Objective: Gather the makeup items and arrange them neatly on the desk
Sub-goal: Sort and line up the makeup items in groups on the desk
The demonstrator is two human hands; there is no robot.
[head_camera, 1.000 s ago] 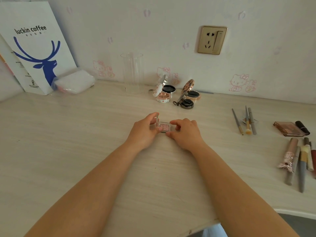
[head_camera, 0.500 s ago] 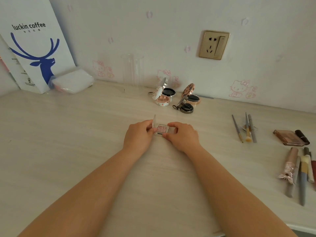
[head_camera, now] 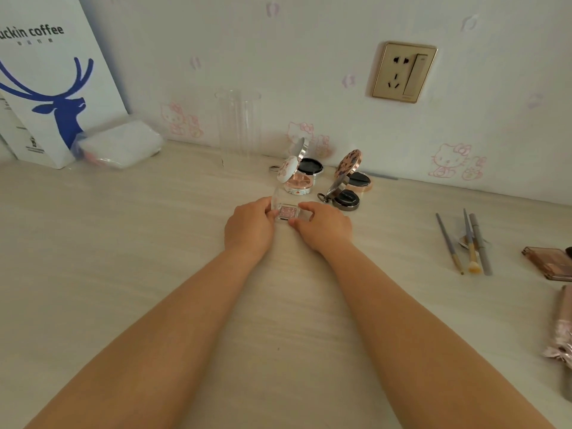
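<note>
1. Since the earlier frames, both hands have carried the small clear eyeshadow case (head_camera: 287, 211) further from us across the desk (head_camera: 123, 274), so it now lies just in front of the open compacts.
2. We see the desk, pale wood, carrying everything; a white coffee bag (head_camera: 46, 88) with a blue deer leans on the wall at the far left, and a soft white packet (head_camera: 119, 145) lies beside it.
3. A clear ribbed tumbler (head_camera: 239, 128) stands near the wall, left of the compacts.
4. Our left hand (head_camera: 249, 226) pinches the left side of the case, and our right hand (head_camera: 323, 226) pinches its right side, thumb in front (the clear lid stands up on the left).
5. Four open compacts (head_camera: 325, 178) sit close together behind the case, lids raised.
6. At the right, well apart, lie three thin brushes (head_camera: 470, 243) and a brown palette (head_camera: 549, 263).
</note>
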